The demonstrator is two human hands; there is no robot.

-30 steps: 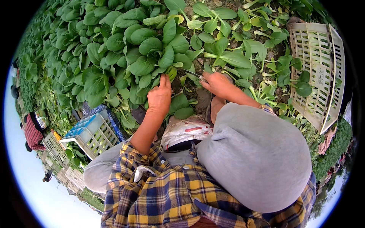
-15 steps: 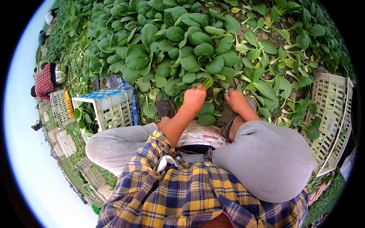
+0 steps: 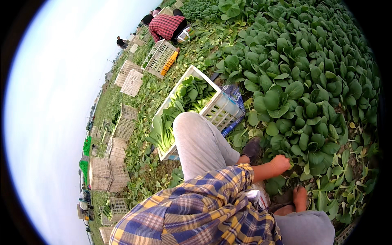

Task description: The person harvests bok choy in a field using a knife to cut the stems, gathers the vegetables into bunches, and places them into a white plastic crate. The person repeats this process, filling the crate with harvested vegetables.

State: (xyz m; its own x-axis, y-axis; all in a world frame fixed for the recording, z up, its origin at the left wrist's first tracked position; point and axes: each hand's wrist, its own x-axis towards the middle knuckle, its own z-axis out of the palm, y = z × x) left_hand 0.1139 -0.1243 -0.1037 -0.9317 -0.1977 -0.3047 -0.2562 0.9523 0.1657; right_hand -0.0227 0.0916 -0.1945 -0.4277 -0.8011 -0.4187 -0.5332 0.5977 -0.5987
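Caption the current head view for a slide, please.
Left hand and right hand low beside growing leafy greens; a crate holding picked greens stands by the left knee.

Light was daylight, bright + diffuse, from pale cloudy sky (image 3: 61,102) on L, nr white in pts. Shadows were soft; dk gaps showed betw. leaves (image 3: 300,139). Upper leaf faces had dull sheen, dimming twd R rim. Knee (image 3: 200,134) was pale, well lit; shirt (image 3: 196,208) evenly exposed, checks clear. R hand (image 3: 300,199) sat in dimmer patch, outline a bit soft. Far crates (image 3: 100,173) were small, fine detail lost. Fisheye bend was strong: horizon bowed, steeply tilted. Blk vignette filled corners; thin blue fringe ran along L rim.
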